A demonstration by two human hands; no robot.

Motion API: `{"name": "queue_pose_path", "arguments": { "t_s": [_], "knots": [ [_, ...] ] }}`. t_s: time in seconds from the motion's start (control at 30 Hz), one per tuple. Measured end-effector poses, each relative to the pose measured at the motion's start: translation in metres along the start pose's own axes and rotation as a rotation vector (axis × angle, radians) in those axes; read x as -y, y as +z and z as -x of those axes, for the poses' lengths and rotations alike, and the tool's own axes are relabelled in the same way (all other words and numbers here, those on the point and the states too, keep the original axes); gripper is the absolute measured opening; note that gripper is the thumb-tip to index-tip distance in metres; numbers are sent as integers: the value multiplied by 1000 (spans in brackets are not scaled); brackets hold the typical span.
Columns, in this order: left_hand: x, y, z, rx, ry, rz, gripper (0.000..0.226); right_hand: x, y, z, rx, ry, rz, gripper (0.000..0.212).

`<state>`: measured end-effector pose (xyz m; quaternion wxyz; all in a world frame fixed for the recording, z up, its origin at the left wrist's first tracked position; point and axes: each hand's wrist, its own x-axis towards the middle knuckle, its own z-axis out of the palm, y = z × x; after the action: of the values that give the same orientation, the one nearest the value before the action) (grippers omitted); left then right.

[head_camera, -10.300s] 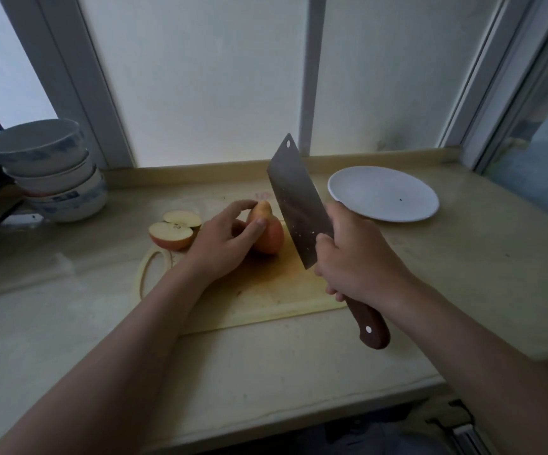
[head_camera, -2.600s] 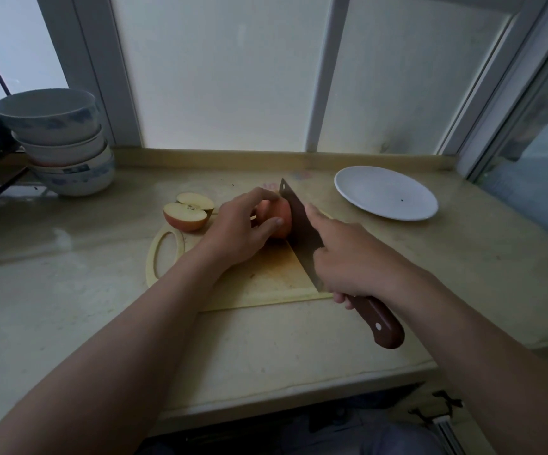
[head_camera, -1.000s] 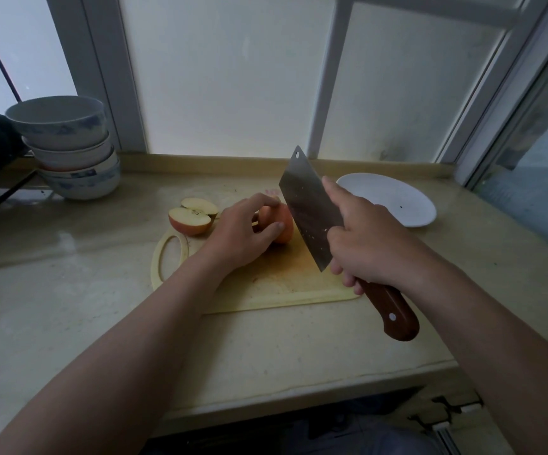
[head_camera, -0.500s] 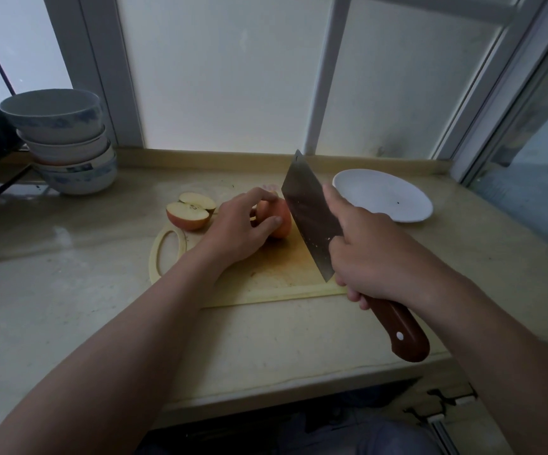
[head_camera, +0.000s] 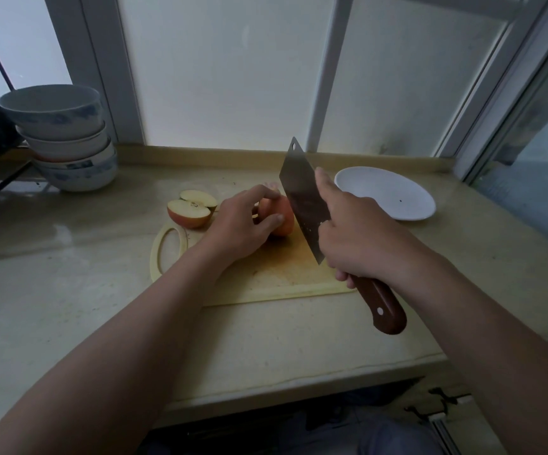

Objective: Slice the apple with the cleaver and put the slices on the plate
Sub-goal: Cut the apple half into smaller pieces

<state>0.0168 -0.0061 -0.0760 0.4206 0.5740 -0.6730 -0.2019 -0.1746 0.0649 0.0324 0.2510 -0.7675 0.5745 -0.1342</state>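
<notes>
Worktop (head_camera: 69, 307) front edge nearest, cutting board (head_camera: 275, 270) set on it. Right hand (head_camera: 361, 238) wraps cleaver (head_camera: 302, 198) handle, forefinger laid along blade to steer; blade raised, tilted, just beside apple half (head_camera: 284, 216). Left hand (head_camera: 243, 221) clamps apple half to board, steadying for cut. Two cut pieces (head_camera: 190, 213) near board's handle hole, out of way. Plate (head_camera: 384, 192) beyond right hand, no slices yet, handy for transfer. Bowls (head_camera: 65, 139) stacked far left.

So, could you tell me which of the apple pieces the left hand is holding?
The reddish piece beside the cleaver, gripped by the left hand. The two others lie untouched at the handle end of the cutting board, cut faces up.
</notes>
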Motion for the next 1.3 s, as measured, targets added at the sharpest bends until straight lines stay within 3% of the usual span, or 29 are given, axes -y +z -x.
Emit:
{"name": "queue_pose_path", "arguments": {
  "t_s": [1.3],
  "knots": [
    [-3,1,1,-27,12,-26,35,0,19,-13,75,19,51,98]
  ]
}}
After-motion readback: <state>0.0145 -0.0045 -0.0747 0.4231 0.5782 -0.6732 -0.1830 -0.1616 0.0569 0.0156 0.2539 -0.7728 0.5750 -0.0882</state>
